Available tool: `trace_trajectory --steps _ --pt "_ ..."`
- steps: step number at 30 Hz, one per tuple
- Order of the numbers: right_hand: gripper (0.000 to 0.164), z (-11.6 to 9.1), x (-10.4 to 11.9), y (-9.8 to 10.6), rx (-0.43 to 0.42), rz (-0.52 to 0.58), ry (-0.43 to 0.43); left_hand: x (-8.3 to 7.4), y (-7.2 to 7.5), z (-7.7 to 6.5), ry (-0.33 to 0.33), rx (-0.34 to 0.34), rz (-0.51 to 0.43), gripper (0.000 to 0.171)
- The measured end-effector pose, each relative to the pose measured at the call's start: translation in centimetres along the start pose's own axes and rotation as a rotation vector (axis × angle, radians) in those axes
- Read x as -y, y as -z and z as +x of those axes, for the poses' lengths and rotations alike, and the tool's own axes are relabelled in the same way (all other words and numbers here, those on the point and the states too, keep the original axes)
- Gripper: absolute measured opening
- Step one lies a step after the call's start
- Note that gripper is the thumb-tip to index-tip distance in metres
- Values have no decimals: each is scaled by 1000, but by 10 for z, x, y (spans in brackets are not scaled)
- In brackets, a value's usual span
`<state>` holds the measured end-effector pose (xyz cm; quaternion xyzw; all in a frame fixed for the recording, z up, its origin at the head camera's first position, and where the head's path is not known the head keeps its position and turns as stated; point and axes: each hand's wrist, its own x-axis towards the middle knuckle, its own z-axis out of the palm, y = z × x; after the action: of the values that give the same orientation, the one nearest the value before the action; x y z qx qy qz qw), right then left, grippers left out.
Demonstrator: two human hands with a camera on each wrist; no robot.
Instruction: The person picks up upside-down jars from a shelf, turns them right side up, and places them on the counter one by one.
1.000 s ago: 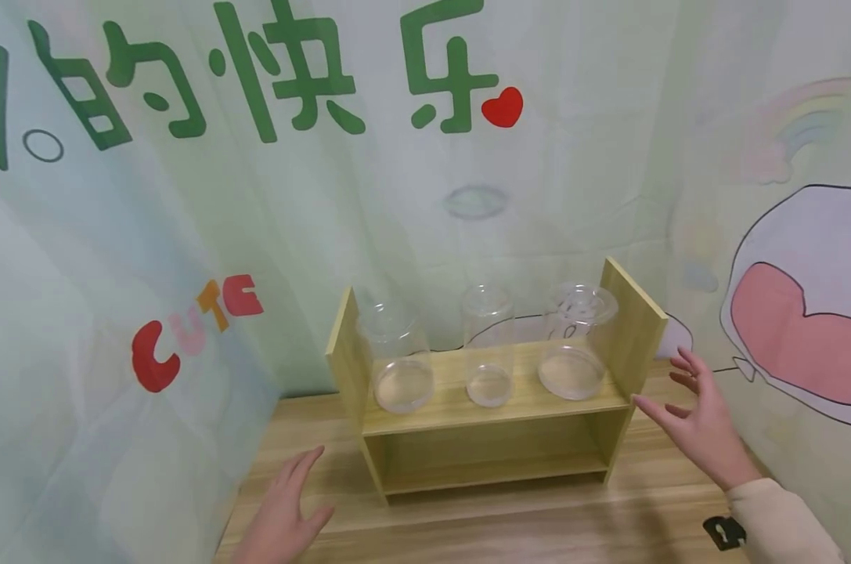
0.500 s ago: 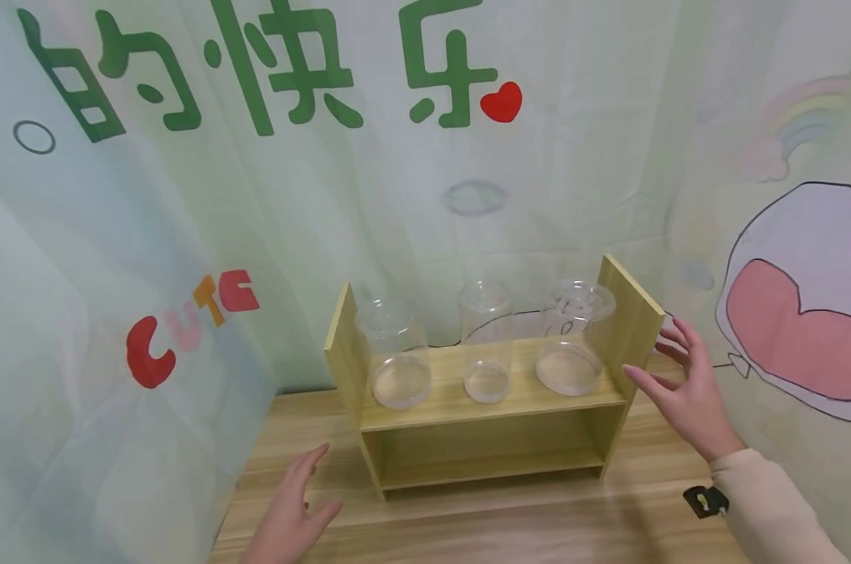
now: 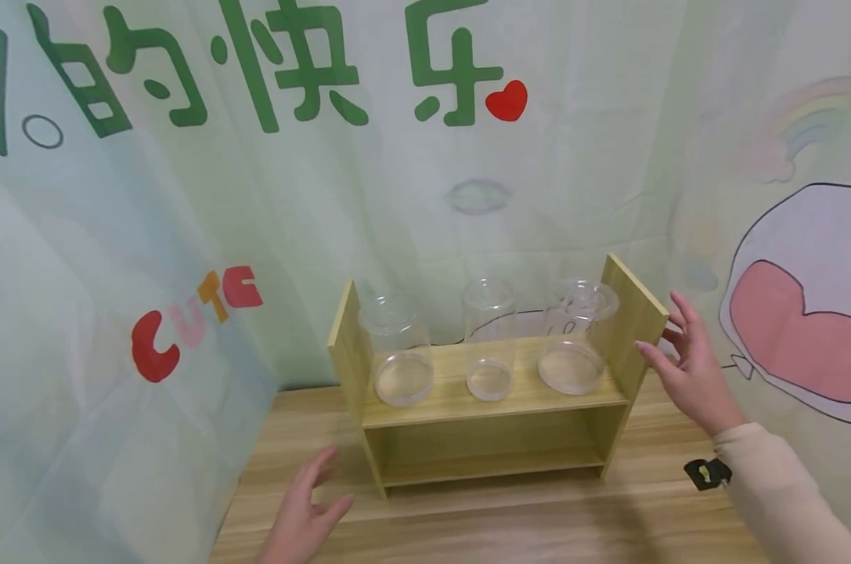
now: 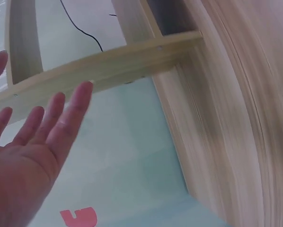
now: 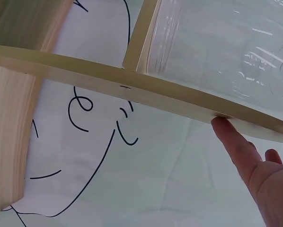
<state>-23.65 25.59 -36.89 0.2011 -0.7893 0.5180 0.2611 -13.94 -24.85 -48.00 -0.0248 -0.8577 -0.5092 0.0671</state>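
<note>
A small two-tier wooden shelf (image 3: 495,413) stands on the table. Three clear jars line its upper board: a wide left jar (image 3: 402,380), a narrow middle jar (image 3: 489,380) and a wide right jar (image 3: 571,368). My right hand (image 3: 696,380) is at the outer side of the right panel (image 3: 636,329), fingers spread and gently bent. In the right wrist view, one digit of that hand (image 5: 269,184) appears to touch the panel's side. Off the shelf's left front corner, my left hand (image 3: 305,505) hovers with fingers loosely spread, holding nothing; its palm (image 4: 25,175) shows in the left wrist view.
Wood-grain table (image 3: 467,525) extends in front of the shelf and to both sides. A printed curtain (image 3: 397,196) hangs close behind and along the left and right. A small black device (image 3: 707,474) is by the right sleeve (image 3: 777,478).
My right hand has moved up and slightly inward, alongside the right panel. My left hand has drifted a little right, towards the shelf. The shelf and jars stay put.
</note>
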Motion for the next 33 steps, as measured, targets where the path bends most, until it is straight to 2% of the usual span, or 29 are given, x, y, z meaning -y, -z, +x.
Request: trace_trajectory --steps 4,8,12,17,23,25,28,33 --pt "74 1 0 2 35 -5 8 -7 -7 0 -19 -16 -152 53" --pt "65 -1 -4 2 59 -54 -12 -13 -13 1 -85 -19 -208 42" --pt "60 -2 -8 0 71 -82 -34 -23 -19 1 -163 -30 -196 37" --pt "59 1 -6 3 67 -132 -29 -54 -25 1 -218 -16 -183 40" --pt "59 7 -3 8 71 -94 -21 -84 -32 12 -402 -19 -63 57" --pt "59 7 -3 8 76 -80 -24 -88 -35 16 -445 -23 -63 62" --pt "59 6 -4 8 85 -77 -26 -87 -39 20 -471 -38 -67 67" --pt "59 4 -5 6 96 -61 -30 -78 -46 28 -494 -99 44 77"
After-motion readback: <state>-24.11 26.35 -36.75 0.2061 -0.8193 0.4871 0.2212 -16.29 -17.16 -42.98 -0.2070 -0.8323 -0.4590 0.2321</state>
